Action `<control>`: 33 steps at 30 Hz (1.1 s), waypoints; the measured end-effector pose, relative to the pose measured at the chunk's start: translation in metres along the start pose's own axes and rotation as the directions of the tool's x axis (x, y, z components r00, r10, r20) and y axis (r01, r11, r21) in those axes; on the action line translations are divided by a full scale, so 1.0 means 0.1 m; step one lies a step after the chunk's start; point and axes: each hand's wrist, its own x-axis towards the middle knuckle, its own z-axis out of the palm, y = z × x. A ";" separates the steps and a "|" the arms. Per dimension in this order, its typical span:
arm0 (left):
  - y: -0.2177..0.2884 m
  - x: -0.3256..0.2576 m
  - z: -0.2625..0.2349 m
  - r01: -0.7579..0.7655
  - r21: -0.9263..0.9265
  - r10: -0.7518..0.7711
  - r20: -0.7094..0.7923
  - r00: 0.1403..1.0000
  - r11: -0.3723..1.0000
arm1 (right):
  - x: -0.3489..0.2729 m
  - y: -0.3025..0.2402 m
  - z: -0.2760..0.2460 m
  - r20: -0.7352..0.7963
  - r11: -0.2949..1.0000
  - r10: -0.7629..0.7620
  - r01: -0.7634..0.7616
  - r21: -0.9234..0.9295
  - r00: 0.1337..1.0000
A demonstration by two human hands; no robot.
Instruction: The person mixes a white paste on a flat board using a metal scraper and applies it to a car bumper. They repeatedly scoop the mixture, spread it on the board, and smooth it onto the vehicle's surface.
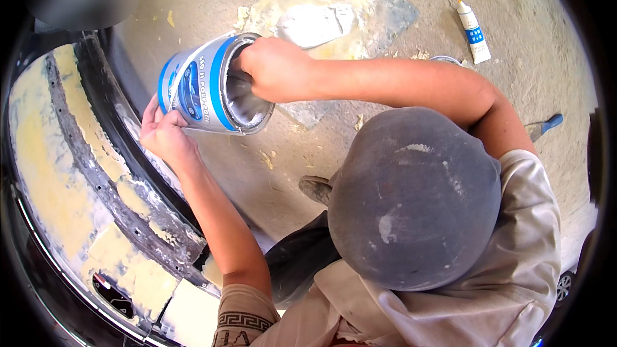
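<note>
Seemingly scooping putty (247,111), the right hand (279,69) hides its finger grip inside the tin (191,88) the curled left hand (168,136) must steady.

Smudged grey cap (414,199), beige shirt (495,289), key-patterned left sleeve (243,319), black trousers (299,257).

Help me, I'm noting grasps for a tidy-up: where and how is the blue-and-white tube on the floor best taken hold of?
Probably grip the tube mid-body, coming from above and its right, across its narrow width. It lies on the floor, long and slim; the orange-tipped nozzle offers little to hold, and a curved rim sits close on its lower left.
</note>
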 end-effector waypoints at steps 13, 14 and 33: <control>-0.08 -0.05 0.00 0.043 0.024 -0.043 0.023 0.999 0.999 | -0.02 -0.07 0.09 0.211 0.763 0.194 -0.283 0.582 0.958; -0.07 -0.08 0.03 0.036 0.029 -0.037 0.009 0.999 0.999 | 0.01 -0.06 0.09 0.236 0.738 0.225 -0.323 0.592 0.945; 0.00 -0.11 0.07 0.000 -0.025 0.000 0.018 1.000 1.000 | -0.06 0.02 0.04 0.244 0.631 0.396 -0.455 0.628 0.885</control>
